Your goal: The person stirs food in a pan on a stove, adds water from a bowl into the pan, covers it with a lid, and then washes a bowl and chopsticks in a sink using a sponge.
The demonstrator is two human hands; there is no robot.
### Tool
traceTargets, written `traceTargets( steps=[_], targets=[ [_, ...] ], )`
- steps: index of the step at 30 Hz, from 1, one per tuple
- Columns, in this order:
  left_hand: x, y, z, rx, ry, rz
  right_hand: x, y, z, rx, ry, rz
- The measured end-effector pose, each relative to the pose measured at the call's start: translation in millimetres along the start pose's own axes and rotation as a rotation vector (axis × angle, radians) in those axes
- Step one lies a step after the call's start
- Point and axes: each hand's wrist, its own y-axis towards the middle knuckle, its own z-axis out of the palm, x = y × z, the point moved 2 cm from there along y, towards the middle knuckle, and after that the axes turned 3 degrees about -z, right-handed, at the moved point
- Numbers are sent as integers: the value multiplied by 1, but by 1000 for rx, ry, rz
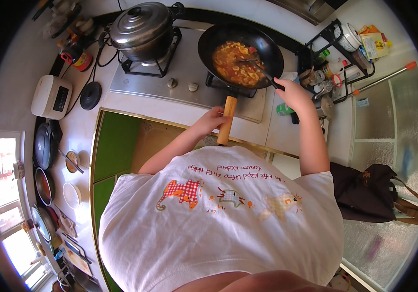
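A black wok (271, 58) stands over the right burner of the gas stove, its wooden handle (227, 120) pointing towards my body. My left hand (214, 118) grips that handle from the left side. In the wok lies a saucy orange-red dish (232, 69) with yellow pieces that look like egg and a few red bits. My right hand (292, 93) holds the black handle of a spatula (267, 75). The spatula's head dips into the food near the middle of the wok, so its tip is partly hidden by sauce.
A large lidded metal pot (141, 33) sits on the left burner of the stove (147, 87). Seasoning jars (318, 78) crowd a black rack at right, near a green can (285, 109). Two bowls, one white (71, 195), stand on the left counter. A dark bag (364, 193) hangs at right.
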Motion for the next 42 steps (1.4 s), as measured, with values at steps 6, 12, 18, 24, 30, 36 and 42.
traceTargets(
  steps=[6, 12, 18, 24, 30, 36, 42],
  targets=[
    [1, 0, -1, 0, 4, -8, -6, -15, -13, -119, 51, -18],
    [1, 1, 1, -27, 10, -1, -33, 17, -6, -326, -141, -247],
    [-1, 0, 1, -10, 13, -7, -39, 33, 2, -326, -175, -257],
    [0, -1, 1, -20, -2, -4, -37, 31, 3, -237, -141, -176],
    [-2, -1, 3, -18, 7, 4, -55, 59, 25, -234, 8, -254],
    [-9, -8, 2, 3, 2, -29, -14, 42, 17, -107, -83, -184],
    [-7, -7, 3, -17, 67, -42, -6, 46, 22, -148, 27, -192]
  ],
)
